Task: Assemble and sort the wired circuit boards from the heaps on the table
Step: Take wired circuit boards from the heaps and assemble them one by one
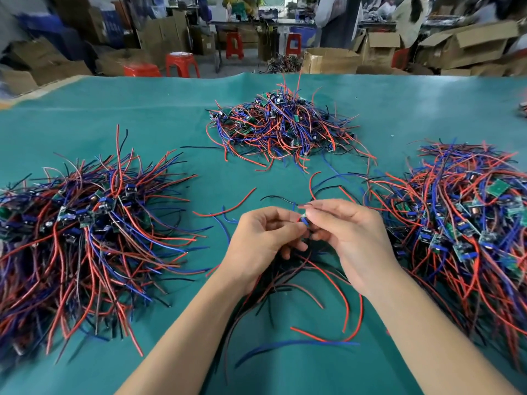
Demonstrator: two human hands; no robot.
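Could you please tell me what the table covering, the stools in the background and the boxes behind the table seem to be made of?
Teal table covering: probably a smooth vinyl or rubber mat; it shows a soft sheen and a wavy far edge. Red stools: likely moulded plastic, uniform glossy colour. Brown boxes: corrugated cardboard by their matte tan faces and folded flaps.

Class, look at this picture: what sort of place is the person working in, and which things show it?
Probably a small electronics assembly workshop. Heaps of wired circuit boards lie on a green-covered table, cardboard boxes are stacked behind, and red plastic stools stand on the floor.
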